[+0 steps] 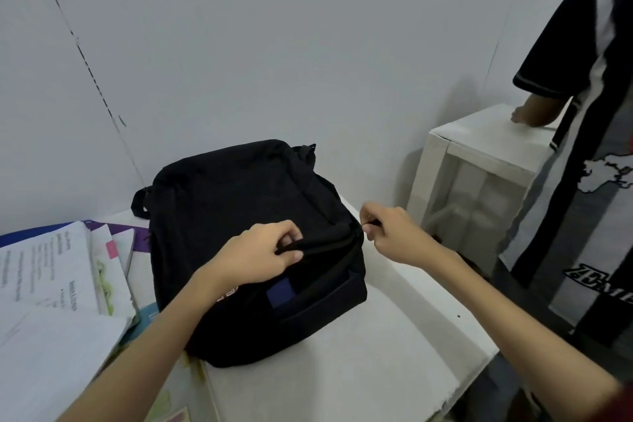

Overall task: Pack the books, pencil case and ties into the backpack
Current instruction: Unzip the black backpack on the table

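A black backpack (239, 202) lies flat on the white table (394, 353), its top end toward me. My left hand (260, 255) pinches the black fabric edge beside the zipper near the top of the bag. My right hand (390, 233) pinches the zipper pull at the bag's right corner. A loose pile of books and papers (58, 288) lies on the table to the left of the backpack. No pencil case or ties can be seen.
A person in a black-and-white striped shirt (589, 181) stands at the right, one hand on a small white side table (486, 147). A grey wall rises behind the table. The table's right edge runs diagonally near my right forearm.
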### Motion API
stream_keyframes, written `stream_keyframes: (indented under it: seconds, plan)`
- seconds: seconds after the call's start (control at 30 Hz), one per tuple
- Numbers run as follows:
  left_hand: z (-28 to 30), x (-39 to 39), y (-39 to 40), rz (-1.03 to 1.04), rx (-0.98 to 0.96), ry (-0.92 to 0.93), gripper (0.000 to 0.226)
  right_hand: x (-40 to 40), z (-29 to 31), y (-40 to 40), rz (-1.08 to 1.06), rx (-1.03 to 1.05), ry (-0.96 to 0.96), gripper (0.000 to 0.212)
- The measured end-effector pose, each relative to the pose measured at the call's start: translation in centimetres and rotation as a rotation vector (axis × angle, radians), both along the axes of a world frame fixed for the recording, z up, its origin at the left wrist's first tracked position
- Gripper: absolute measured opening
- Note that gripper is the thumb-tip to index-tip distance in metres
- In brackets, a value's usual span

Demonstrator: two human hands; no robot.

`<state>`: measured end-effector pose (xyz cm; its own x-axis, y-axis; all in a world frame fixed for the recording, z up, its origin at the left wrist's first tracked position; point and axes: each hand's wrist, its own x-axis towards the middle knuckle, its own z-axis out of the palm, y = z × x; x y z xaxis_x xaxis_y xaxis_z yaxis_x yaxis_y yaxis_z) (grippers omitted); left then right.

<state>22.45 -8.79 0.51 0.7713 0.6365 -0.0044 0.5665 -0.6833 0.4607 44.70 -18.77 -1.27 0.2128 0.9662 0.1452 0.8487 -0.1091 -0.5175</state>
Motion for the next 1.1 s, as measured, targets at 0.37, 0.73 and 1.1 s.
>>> stream_keyframes:
  seconds: [0.37, 0.73, 1.1]
  plan:
    - [2.8, 3.1, 0.7, -0.035, 0.287, -0.151, 0.025, 1.3, 2.4, 5.6, -0.134, -0.054, -0.278, 0.009]
    - [14.3, 1.8, 4.2, -0.144, 0.610, -0.101, 0.021, 0.6, 5.6, 15.6, -0.178, -0.057, -0.459, 0.013]
    - [14.5, 0.8, 6.7, -0.153, 0.579, -0.118, 0.023, 2.1, 4.8, 21.8, -0.240, -0.117, -0.382, 0.018]
